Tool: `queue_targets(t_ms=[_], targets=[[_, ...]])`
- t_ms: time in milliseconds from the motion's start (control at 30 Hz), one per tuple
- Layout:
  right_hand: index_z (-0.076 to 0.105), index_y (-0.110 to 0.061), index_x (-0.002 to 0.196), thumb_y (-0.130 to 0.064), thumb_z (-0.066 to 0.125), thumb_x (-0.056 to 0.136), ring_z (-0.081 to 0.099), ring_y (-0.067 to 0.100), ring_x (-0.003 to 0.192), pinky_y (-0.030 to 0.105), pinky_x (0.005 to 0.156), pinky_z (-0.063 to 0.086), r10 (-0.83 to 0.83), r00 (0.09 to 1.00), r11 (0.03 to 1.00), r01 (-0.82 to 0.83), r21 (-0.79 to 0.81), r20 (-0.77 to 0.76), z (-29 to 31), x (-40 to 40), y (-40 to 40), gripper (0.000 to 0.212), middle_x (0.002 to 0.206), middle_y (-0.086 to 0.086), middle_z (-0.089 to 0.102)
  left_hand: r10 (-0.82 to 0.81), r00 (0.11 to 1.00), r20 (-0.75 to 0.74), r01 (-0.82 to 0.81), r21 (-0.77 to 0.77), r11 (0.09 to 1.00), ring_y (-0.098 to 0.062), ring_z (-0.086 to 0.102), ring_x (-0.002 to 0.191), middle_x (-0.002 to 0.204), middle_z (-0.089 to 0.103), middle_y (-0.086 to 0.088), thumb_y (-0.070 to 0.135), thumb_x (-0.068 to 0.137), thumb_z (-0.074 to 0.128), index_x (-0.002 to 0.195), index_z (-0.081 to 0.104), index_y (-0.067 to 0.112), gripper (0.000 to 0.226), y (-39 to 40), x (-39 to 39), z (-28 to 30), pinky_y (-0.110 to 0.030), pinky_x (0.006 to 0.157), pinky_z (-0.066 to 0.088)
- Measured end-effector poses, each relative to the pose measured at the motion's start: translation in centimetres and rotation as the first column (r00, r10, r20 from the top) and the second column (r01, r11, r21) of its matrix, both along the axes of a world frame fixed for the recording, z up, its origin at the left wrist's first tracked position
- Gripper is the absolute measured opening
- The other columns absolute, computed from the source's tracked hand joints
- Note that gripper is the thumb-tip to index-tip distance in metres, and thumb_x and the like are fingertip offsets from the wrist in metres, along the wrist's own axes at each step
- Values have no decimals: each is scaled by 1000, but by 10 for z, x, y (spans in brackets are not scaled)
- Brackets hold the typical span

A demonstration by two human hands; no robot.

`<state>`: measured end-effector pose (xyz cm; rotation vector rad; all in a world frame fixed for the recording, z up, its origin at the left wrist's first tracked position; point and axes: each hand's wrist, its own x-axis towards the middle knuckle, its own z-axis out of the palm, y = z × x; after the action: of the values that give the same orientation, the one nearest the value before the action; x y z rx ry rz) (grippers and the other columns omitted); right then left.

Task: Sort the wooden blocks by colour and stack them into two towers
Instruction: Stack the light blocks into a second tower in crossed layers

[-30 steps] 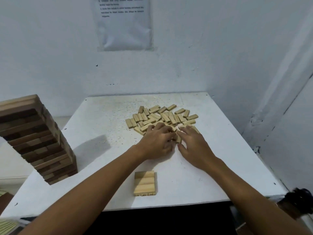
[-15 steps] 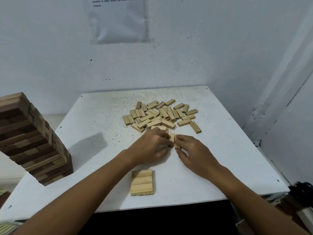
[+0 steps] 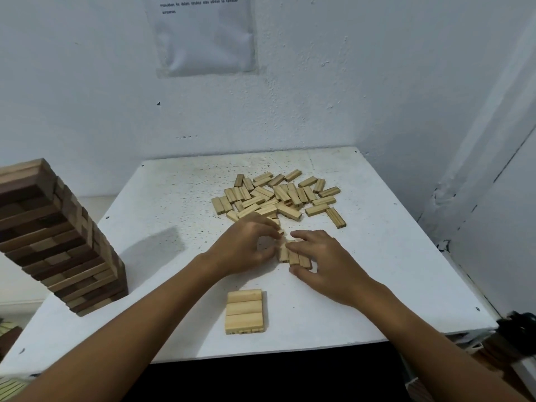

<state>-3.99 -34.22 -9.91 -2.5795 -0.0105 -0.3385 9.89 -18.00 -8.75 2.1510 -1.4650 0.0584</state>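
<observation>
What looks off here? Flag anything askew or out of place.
The dark tower at the table's left edge mixes pale blocks among dark ones, though wide-angle distortion may explain its lean. The pale pile lies scattered, unsorted work rather than a spill.

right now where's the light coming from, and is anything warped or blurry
Head view: the dark tower casts a soft shadow to its right, so the light comes from the left; wide-angle bending tilts the tower and curves the table edge; the wall notice is too blurred to read.

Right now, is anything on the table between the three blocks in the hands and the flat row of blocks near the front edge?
Nothing visible: only bare white table lies between the three blocks and the flat row.
</observation>
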Motion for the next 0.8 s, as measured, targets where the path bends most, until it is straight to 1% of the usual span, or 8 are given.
queue_targets(t_ms=[100, 200, 300, 400, 433, 567, 733, 800], targets=[[54, -23, 139, -33, 55, 95, 34, 14, 136, 36, 107, 31, 45, 999, 994, -47, -103, -18, -3, 4, 6, 45, 152, -6, 41, 24, 1000, -14, -24, 0, 1000, -14, 58, 107, 108, 72, -2, 46, 85, 49, 102, 75, 11, 46, -2, 1, -4, -34, 86, 51], [55, -22, 137, -34, 43, 93, 39, 16, 131, 36, 101, 33, 75, 997, 982, -78, -170, -25, -8, 5, 8, 47, 150, -8, 43, 27, 1000, -15, -28, -21, 999, -15, 58, 107, 109, 71, -2, 45, 83, 53, 108, 73, 9, 48, -3, 3, -6, -34, 88, 50], [57, -22, 135, -27, 54, 91, 42, 15, 127, 34, 101, 37, 96, 995, 992, -97, -75, -19, -8, -1, 5, 45, 145, -7, 49, -32, 999, -15, 32, -28, 999, -12, 56, 102, 108, 70, 1, 43, 77, 62, 110, 72, 11, 47, 0, 2, -5, -30, 86, 47], [54, -29, 138, -25, 68, 87, 35, 4, 133, 26, 106, 33, 82, 995, 986, -72, 152, -60, 0, -7, -3, 53, 147, -11, 42, -81, 992, -97, 85, 30, 996, -7, 54, 104, 112, 66, 4, 48, 74, 67, 114, 70, 15, 52, 4, 0, -2, -26, 86, 45], [51, -32, 139, -26, 71, 86, 31, 1, 135, 24, 107, 30, 74, 993, 981, -57, 187, -88, 3, -8, -7, 57, 148, -13, 39, -82, 991, -103, 89, 62, 994, -6, 53, 105, 114, 65, 4, 52, 74, 70, 116, 69, 16, 55, 4, 0, -1, -26, 86, 45], [45, -34, 142, -30, 73, 84, 29, 2, 136, 24, 108, 27, 67, 975, 996, -52, 78, -212, 9, -10, -22, 64, 148, -15, 39, -57, 991, -119, 75, 153, 985, -7, 54, 106, 118, 65, 3, 54, 70, 79, 119, 68, 17, 62, -2, -2, -1, -26, 86, 47], [51, -25, 140, -27, 76, 82, 41, 4, 125, 27, 105, 39, 33, 978, 991, -5, 131, -207, 9, -7, -18, 62, 138, -9, 50, -68, 987, -143, 90, 154, 984, -9, 58, 100, 110, 70, 2, 42, 68, 85, 115, 71, 15, 57, -9, -3, 0, -21, 83, 46], [52, -24, 138, -25, 78, 80, 43, 0, 117, 23, 102, 41, 17, 982, 985, 16, 170, -190, 9, -6, -18, 64, 133, -10, 52, -52, 987, -155, 75, 148, 986, -5, 55, 92, 108, 69, 3, 40, 67, 86, 118, 69, 17, 58, -9, -5, 2, -13, 78, 43]])
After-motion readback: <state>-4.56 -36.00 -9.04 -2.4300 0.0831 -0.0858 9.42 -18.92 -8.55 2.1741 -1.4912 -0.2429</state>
